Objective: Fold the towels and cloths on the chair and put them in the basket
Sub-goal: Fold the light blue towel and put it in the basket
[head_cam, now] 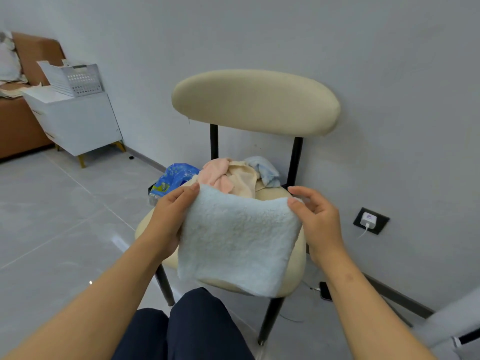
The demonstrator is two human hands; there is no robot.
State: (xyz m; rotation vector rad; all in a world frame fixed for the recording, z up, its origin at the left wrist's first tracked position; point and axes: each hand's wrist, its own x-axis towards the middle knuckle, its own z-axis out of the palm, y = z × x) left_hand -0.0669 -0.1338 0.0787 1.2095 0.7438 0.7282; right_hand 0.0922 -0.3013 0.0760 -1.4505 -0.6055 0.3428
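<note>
A fluffy light blue towel (237,240) hangs folded in front of the cream chair (255,100), held up over its seat. My left hand (170,216) grips the towel's upper left corner. My right hand (318,219) pinches the upper right corner with thumb and fingers. At the back of the seat lies a heap of cloths: a pink one (215,174), a beige one (242,178) and a pale blue one (265,168). A white perforated basket (75,79) stands on a white cabinet far to the left.
A blue plastic bag (174,178) sits on the floor left of the chair. The white cabinet (78,123) and a brown sofa (15,120) line the left wall. A wall socket with a charger (370,220) and a phone (326,291) on the floor are to the right.
</note>
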